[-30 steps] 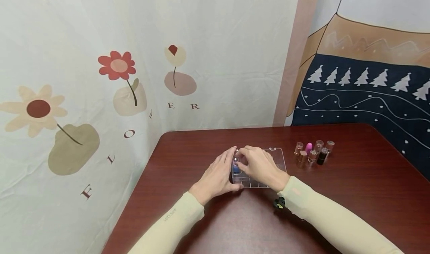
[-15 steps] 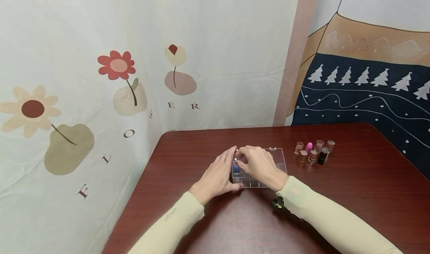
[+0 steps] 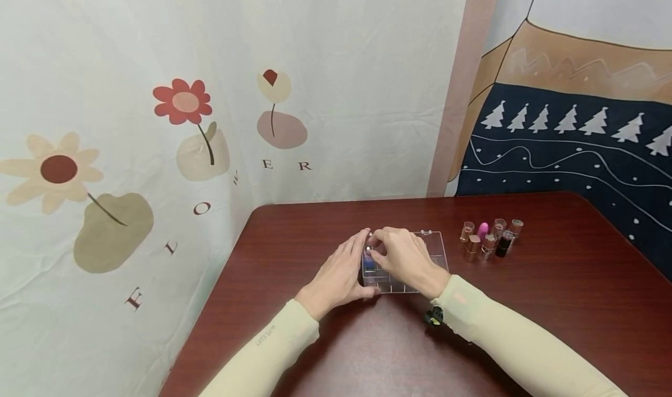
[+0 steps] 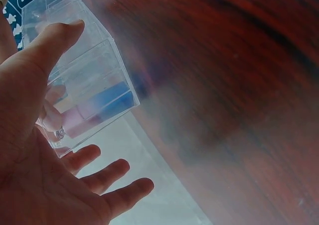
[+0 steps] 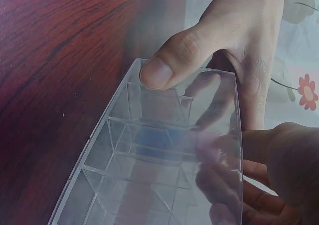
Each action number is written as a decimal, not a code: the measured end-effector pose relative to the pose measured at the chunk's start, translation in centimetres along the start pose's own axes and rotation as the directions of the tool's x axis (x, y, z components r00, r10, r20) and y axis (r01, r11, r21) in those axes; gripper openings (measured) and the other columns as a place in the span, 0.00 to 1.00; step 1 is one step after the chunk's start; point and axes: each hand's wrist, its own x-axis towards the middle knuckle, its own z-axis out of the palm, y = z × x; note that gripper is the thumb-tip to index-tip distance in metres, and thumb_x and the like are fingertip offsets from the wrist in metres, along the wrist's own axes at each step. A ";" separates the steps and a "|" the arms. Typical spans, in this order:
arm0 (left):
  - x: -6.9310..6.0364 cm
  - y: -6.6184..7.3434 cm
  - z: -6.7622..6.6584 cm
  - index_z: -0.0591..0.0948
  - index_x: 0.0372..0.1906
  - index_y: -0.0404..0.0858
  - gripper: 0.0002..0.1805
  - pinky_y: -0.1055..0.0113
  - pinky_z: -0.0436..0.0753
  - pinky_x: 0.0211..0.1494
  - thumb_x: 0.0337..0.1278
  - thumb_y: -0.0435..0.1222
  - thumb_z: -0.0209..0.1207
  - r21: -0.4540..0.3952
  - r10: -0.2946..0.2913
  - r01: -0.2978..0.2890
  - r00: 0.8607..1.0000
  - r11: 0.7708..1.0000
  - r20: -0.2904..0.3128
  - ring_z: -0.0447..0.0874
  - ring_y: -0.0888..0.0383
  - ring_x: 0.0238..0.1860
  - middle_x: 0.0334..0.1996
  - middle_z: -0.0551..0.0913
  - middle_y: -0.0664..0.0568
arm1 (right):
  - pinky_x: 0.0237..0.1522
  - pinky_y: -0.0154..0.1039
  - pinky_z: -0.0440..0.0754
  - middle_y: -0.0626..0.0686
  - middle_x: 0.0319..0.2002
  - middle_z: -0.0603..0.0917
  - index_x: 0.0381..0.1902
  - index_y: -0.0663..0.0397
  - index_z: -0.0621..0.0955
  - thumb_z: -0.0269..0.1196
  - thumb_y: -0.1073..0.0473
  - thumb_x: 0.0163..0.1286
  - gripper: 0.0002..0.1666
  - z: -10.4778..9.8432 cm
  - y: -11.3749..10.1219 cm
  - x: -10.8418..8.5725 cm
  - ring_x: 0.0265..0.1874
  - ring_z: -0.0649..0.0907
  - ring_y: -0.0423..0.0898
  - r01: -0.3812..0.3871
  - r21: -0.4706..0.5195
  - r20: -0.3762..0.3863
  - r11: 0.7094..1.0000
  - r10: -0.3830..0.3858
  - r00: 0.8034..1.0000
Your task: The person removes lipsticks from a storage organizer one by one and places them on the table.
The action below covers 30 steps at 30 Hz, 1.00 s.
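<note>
A clear plastic organizer box [image 3: 434,246] with compartments rests on the table. My left hand [image 3: 336,276] holds its left end, with the thumb over the near corner and the fingers along the far side. Inside the end compartments lies a blue and pink tube [image 4: 115,98], seen through the clear wall, with a small shiny knob at its pink end. My right hand [image 3: 408,262] reaches over the box and pinches that end between thumb and forefinger. Through the plastic, the right wrist view shows the tube's blue part [image 5: 158,142]. The fingertips partly hide the pink end.
Several lipsticks stand in a group to the right of the box, among them a bright pink one [image 3: 483,231] and a black one [image 3: 504,244]. The dark red wooden table [image 3: 556,292] meets a printed curtain [image 3: 346,123] at its back and left edges.
</note>
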 end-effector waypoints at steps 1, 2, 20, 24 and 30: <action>0.0 0.0 0.0 0.54 0.94 0.35 0.73 0.42 0.85 0.83 0.57 0.56 0.87 0.000 0.001 -0.001 1.000 1.000 0.000 0.79 0.33 0.83 0.90 0.67 0.38 | 0.35 0.47 0.94 0.46 0.39 0.96 0.46 0.47 0.95 0.83 0.59 0.69 0.09 0.0 0.0 0.0 0.35 0.96 0.42 -0.002 0.001 0.001 1.000 0.002 1.000; 0.0 0.0 0.0 0.54 0.94 0.36 0.73 0.42 0.85 0.83 0.57 0.56 0.87 0.000 0.001 -0.001 1.000 1.000 0.000 0.79 0.33 0.83 0.90 0.67 0.39 | 0.35 0.47 0.94 0.46 0.40 0.96 0.46 0.47 0.95 0.83 0.59 0.69 0.09 0.0 0.0 0.0 0.35 0.96 0.42 -0.003 0.002 0.002 1.000 0.003 1.000; -0.1 -0.1 0.0 0.54 0.94 0.37 0.72 0.41 0.87 0.81 0.56 0.54 0.88 -0.013 0.015 -0.015 1.000 1.000 -0.017 0.80 0.32 0.81 0.89 0.69 0.38 | 0.35 0.44 0.93 0.46 0.38 0.97 0.48 0.49 0.94 0.82 0.59 0.70 0.11 -0.3 -0.2 0.1 0.33 0.95 0.40 -0.020 0.045 0.015 0.999 0.020 1.000; 0.0 -0.2 0.0 0.53 0.94 0.37 0.73 0.41 0.87 0.82 0.55 0.54 0.88 -0.009 0.014 -0.015 1.000 1.000 -0.019 0.80 0.32 0.81 0.89 0.69 0.37 | 0.34 0.44 0.93 0.46 0.37 0.97 0.48 0.49 0.93 0.82 0.59 0.71 0.10 -0.5 -0.1 0.2 0.33 0.95 0.40 -0.018 0.071 0.008 0.997 0.017 1.000; -0.1 -0.2 0.1 0.53 0.94 0.36 0.74 0.43 0.86 0.83 0.56 0.55 0.88 -0.002 0.013 -0.013 1.000 1.000 -0.011 0.80 0.33 0.82 0.89 0.69 0.37 | 0.36 0.44 0.94 0.47 0.37 0.97 0.46 0.49 0.93 0.82 0.60 0.71 0.09 -0.6 -0.1 0.1 0.34 0.95 0.40 -0.023 0.100 0.005 0.995 0.023 1.000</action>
